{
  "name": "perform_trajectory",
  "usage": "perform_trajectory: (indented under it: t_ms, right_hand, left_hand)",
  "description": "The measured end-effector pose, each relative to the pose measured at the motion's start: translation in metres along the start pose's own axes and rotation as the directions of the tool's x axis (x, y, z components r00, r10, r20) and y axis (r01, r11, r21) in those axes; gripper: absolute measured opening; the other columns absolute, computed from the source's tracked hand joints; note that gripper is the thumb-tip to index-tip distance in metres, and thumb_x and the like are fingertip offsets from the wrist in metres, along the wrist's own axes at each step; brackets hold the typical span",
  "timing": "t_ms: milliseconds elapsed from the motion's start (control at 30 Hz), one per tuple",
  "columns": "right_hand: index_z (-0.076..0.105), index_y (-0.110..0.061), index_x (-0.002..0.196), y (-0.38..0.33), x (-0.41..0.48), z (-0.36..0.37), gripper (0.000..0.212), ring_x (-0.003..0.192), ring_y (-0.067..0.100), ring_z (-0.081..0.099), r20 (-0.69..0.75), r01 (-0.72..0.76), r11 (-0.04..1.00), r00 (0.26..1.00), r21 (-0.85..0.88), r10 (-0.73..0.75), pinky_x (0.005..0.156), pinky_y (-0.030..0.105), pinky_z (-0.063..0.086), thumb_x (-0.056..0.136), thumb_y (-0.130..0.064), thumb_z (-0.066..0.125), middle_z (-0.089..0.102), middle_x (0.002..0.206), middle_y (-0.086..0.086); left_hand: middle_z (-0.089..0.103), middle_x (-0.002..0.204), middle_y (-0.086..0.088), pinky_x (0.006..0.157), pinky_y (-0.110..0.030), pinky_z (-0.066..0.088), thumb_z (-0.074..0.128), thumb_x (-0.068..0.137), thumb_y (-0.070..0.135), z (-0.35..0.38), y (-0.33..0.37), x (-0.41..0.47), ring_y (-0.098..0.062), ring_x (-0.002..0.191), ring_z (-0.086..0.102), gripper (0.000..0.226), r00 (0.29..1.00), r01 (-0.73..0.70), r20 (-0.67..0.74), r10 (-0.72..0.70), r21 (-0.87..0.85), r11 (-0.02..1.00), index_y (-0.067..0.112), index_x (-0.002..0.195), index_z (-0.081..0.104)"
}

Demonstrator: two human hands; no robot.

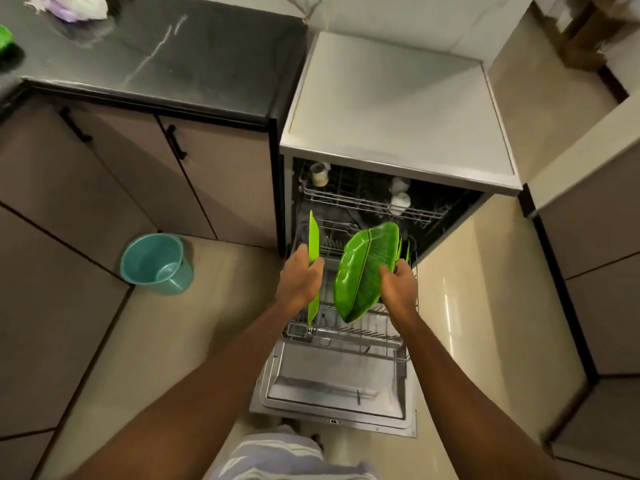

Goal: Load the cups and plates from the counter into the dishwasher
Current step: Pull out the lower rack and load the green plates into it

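Observation:
My left hand [302, 277] grips a green plate [313, 244] held on edge, so only its thin rim shows. In my right hand [398, 289] is a green leaf-shaped plate [363, 268], tilted with its face toward me. Both plates hover over the pulled-out lower rack [346, 332] of the open dishwasher [394, 109]. Behind my right hand, thin green rims of other plates [403, 249] stand in the rack. The upper rack [367, 202] holds a beige cup [319, 173] at its left and two white cups [400, 195] further right.
The dishwasher door [332, 386] lies flat, open toward me. A teal bucket [156, 265] stands on the floor to the left. The dark counter [156, 53] carries something green [5, 39] at its far left edge and a white and purple bundle [69, 6]. Cabinets flank both sides.

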State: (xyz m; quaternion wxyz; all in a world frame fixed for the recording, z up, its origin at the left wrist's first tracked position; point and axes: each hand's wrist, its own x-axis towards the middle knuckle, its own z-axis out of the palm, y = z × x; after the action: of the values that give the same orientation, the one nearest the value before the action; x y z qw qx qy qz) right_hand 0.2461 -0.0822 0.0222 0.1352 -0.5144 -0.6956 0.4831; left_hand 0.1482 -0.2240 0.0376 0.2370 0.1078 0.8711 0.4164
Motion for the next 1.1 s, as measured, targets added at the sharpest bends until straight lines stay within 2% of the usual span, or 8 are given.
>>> perform_trajectory:
  t_ms: [133,367,633,767,867,967,1067,1100]
  right_hand:
    - [0.049,-0.015,0.073,0.010,0.019,0.006,0.018,0.065,0.019,0.048,-0.022,-0.026,1.000,0.999,-0.017,0.025,0.061,0.035,0.044,0.089,-0.016,0.056,0.052,0.071,0.005]
    - [0.058,-0.003,0.092,0.050,0.066,0.016,0.009,0.066,0.019,0.048,-0.034,-0.007,0.995,0.999,-0.103,0.004,0.060,0.031,0.039,0.091,-0.012,0.057,0.058,0.078,0.013]
    - [0.052,-0.009,0.082,0.125,0.139,0.041,0.011,0.060,0.017,0.044,-0.035,-0.013,0.987,0.999,-0.162,0.007,0.057,0.032,0.036,0.092,-0.010,0.055,0.049,0.066,0.002]
    - [0.054,-0.009,0.086,0.164,0.183,0.059,0.011,0.062,0.015,0.050,0.001,0.021,0.974,1.000,-0.227,-0.021,0.052,0.028,0.037,0.095,-0.015,0.053,0.056,0.073,0.004]
    - [0.050,-0.008,0.082,0.187,0.219,0.068,0.013,0.059,0.014,0.044,-0.005,0.068,0.950,0.997,-0.306,-0.073,0.046,0.018,0.031,0.094,-0.011,0.052,0.051,0.070,0.004]
    - [0.046,-0.009,0.077,0.200,0.254,0.075,0.015,0.057,0.012,0.040,-0.016,0.127,0.920,0.990,-0.370,-0.143,0.046,0.016,0.031,0.090,-0.006,0.052,0.048,0.070,0.003]
    - [0.042,-0.010,0.074,0.212,0.288,0.079,0.018,0.059,0.021,0.037,-0.037,0.151,0.895,0.982,-0.421,-0.183,0.048,0.028,0.022,0.087,-0.003,0.053,0.044,0.066,0.002]
    - [0.041,-0.012,0.072,0.212,0.297,0.080,0.021,0.059,0.020,0.036,-0.050,0.142,0.891,0.982,-0.432,-0.180,0.046,0.024,0.024,0.087,-0.004,0.053,0.042,0.065,0.000]
  left_hand:
    - [0.060,0.089,-0.011,0.076,-0.041,0.044,0.047,0.091,0.021,0.020,-0.002,0.025,-0.030,0.083,0.055,0.013,0.999,0.005,0.041,-0.005,-0.016,1.000,0.008,0.091,0.050]
    - [0.048,0.072,-0.001,0.061,-0.034,0.029,0.050,0.091,0.016,0.066,-0.024,0.070,-0.023,0.069,0.046,0.017,0.995,0.069,0.069,-0.068,-0.021,0.997,0.014,0.077,0.040]
    - [0.042,0.067,0.001,0.052,-0.032,0.027,0.051,0.092,0.013,0.131,-0.062,0.129,-0.015,0.060,0.039,0.030,0.991,0.024,0.132,-0.023,-0.003,1.000,0.020,0.068,0.034]
    - [0.044,0.071,0.003,0.051,-0.029,0.027,0.052,0.093,0.015,0.174,-0.087,0.163,-0.010,0.061,0.042,0.013,0.991,0.006,0.132,-0.012,0.041,0.999,0.014,0.080,0.047]
    - [0.046,0.079,0.003,0.053,-0.031,0.022,0.053,0.094,0.019,0.205,-0.106,0.187,-0.008,0.065,0.041,0.005,0.991,0.018,0.129,-0.025,0.055,0.998,0.014,0.093,0.051]
    - [0.051,0.081,-0.003,0.052,-0.027,0.027,0.053,0.093,0.018,0.232,-0.124,0.206,-0.013,0.066,0.045,0.008,0.989,0.004,0.149,-0.009,0.037,0.999,0.013,0.089,0.051]
    - [0.051,0.077,-0.004,0.053,-0.029,0.029,0.053,0.093,0.017,0.253,-0.141,0.216,-0.013,0.064,0.045,0.010,0.989,0.010,0.151,-0.010,0.002,1.000,0.010,0.086,0.051]
    - [0.049,0.075,-0.004,0.053,-0.031,0.029,0.054,0.093,0.016,0.255,-0.144,0.218,-0.013,0.062,0.043,0.012,0.988,0.008,0.152,-0.008,0.000,1.000,0.011,0.083,0.049]
